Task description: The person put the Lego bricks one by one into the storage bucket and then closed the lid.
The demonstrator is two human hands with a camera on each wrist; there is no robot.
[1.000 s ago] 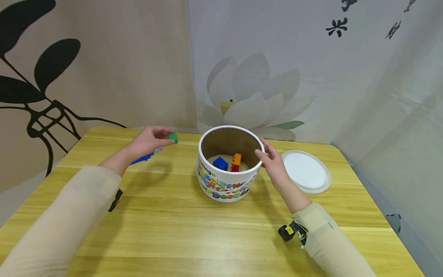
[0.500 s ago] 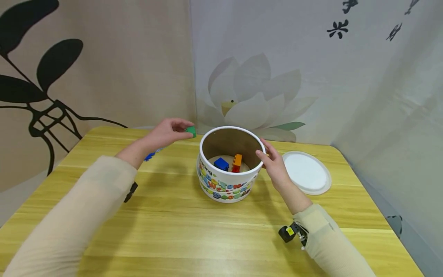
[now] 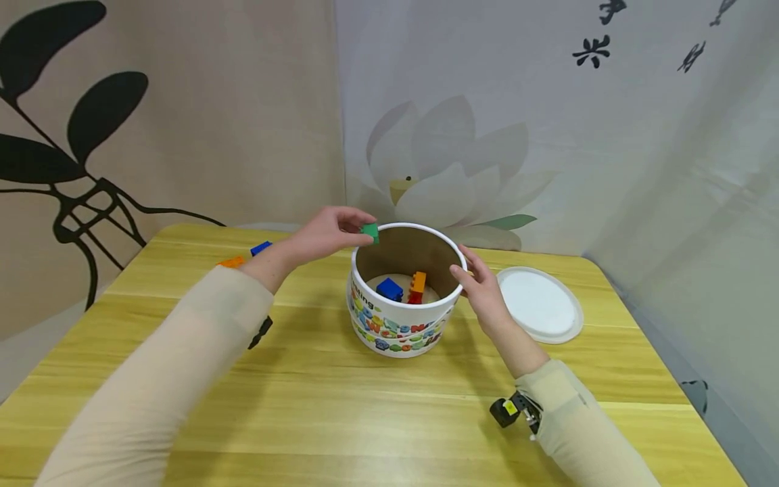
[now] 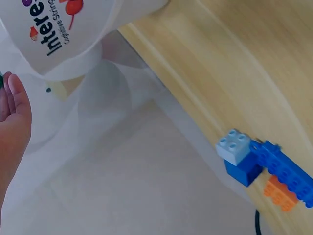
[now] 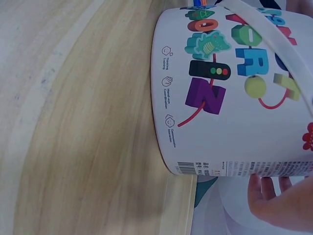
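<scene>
Now | left hand (image 3: 333, 234) pinches green block (image 3: 371, 233) by bucket rim (image 3: 398, 303) | right hand (image 3: 482, 292) grips rim | uncovered mouth (image 3: 414, 247) between

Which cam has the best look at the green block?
Head. It shows most of the green block, pinched in the left hand and overlapping the bucket rim in the image. Left wrist catches only a green sliver at its left edge; right wrist doesn't show the block.

A lid (image 3: 540, 304) lies on the table (image 3: 365, 419), just right of the right hand (image 3: 489, 301). Beyond that hand, the backdrop (image 3: 243, 115) bears a pale lotus (image 3: 447, 159) and, higher, black characters (image 3: 592, 51). Black leaves (image 3: 108, 111) spread well left of the left hand (image 3: 328, 235).
</scene>
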